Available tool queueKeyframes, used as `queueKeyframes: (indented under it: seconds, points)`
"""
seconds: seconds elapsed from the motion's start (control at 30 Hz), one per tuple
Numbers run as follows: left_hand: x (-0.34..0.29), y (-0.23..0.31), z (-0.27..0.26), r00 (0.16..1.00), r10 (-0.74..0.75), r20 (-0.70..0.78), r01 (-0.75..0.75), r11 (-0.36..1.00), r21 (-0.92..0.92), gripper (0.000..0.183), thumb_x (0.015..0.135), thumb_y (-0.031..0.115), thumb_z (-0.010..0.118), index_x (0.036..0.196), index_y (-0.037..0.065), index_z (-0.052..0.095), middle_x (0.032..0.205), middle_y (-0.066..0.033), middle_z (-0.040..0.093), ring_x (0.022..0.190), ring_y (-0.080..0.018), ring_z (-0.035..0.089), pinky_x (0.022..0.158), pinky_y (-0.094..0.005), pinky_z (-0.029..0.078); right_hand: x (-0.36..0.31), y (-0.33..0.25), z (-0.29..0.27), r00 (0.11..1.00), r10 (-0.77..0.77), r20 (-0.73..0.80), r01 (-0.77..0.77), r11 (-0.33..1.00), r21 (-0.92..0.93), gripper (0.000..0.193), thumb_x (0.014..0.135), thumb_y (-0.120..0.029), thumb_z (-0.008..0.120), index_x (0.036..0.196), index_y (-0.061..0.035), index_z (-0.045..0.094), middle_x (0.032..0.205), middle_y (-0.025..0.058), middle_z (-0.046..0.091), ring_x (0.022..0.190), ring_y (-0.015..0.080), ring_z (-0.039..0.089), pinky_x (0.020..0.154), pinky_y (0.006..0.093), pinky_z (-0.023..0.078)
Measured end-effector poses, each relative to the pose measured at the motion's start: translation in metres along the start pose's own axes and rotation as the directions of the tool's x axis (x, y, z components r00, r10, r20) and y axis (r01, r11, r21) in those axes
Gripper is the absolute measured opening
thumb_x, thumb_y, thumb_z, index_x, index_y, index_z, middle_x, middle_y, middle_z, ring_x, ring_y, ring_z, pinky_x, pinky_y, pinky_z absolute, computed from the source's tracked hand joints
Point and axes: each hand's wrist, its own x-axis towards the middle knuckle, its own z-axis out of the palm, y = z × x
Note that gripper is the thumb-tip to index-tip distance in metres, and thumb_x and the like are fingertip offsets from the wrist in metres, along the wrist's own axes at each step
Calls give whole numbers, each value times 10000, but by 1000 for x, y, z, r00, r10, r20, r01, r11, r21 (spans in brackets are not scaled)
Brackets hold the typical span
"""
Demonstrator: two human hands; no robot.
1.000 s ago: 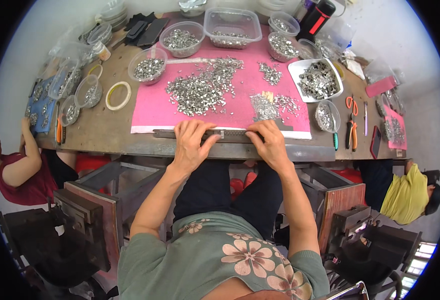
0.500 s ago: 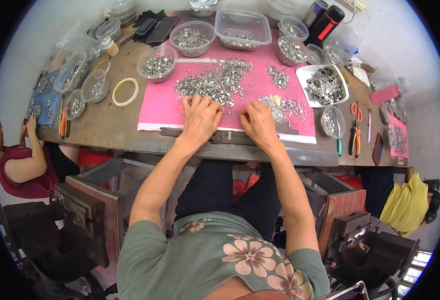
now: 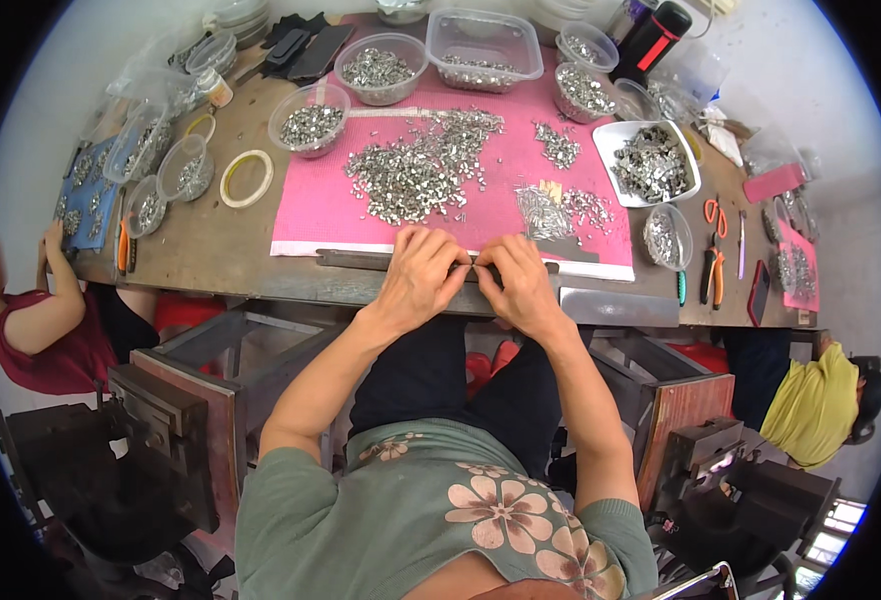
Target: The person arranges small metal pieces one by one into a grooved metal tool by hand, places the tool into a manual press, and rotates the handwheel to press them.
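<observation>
Head view. We log the long, narrow, dark metal bar point(image 3: 353, 259) at the table's point(image 3: 251, 275) near edge, directly under our hands, long axis running left to right. Our left hand point(image 3: 423, 270) and right hand point(image 3: 516, 280) meet over it, fingertips drawn in narrow and nearly together; we cannot tell what, if anything, they pinch. The broad heap of small, shiny silver metal pieces point(image 3: 411, 180) lies on the far side, on the pink, flat mat point(image 3: 311, 205); our left hand is nearer it.

Counts: bar, one; broad heap, one; white, square-sided plastic tray point(image 3: 609, 150) at right, one; clear, rectangular plastic tub point(image 3: 461, 40) at far side, one; orange-handled metal tools point(image 3: 718, 290) at right, two. Loose pieces: too many to count.
</observation>
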Motion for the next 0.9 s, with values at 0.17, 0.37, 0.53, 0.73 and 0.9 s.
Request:
queueKeyframes:
  seconds: [0.17, 0.37, 0.53, 0.73, 0.9]
  points:
    - [-5, -3, 3, 1000, 1, -26, -2, 999, -42, 146, 818, 55, 739, 936, 45, 654, 935, -83, 605, 917, -273, 583, 909, -439, 409, -3, -3, 1, 998, -55, 4, 55, 995, -84, 172, 789, -7, 733, 927, -31, 634, 946, 88, 604, 879, 291, 577, 782, 403, 445]
    - [-7, -13, -14, 978, -142, -152, 150, 988, 45, 88, 872, 82, 721, 958, 81, 708, 890, -59, 653, 905, -254, 619, 929, -458, 399, 8, 2, 1, 999, -27, -25, 27, 1000, -13, 125, 822, -9, 718, 934, -37, 670, 929, 89, 628, 897, 292, 608, 789, 401, 458]
    - [0, -33, -19, 967, -214, -134, 239, 950, 203, 84, 859, 138, 742, 937, 123, 715, 867, -26, 634, 908, -233, 585, 1001, -483, 329, 36, 18, 31, 998, -6, -58, 0, 995, -99, 94, 850, -50, 713, 940, -59, 688, 893, 91, 615, 887, 287, 606, 784, 405, 446]
    - [6, -42, -17, 979, -179, -100, 201, 933, 298, 91, 843, 182, 757, 889, 134, 696, 875, -19, 610, 928, -231, 571, 1013, -513, 314, 50, 18, 53, 997, 8, -79, -24, 979, -205, 79, 847, -90, 728, 901, -70, 673, 846, 78, 584, 843, 277, 586, 777, 412, 414]
    - [14, -42, -14, 984, -170, -54, 178, 939, 293, 101, 829, 189, 769, 863, 134, 691, 845, -18, 620, 914, -240, 570, 992, -510, 322, 50, 20, 47, 999, 37, -8, -38, 987, -157, 65, 860, -103, 678, 896, -49, 670, 861, 106, 595, 875, 290, 586, 805, 424, 408]
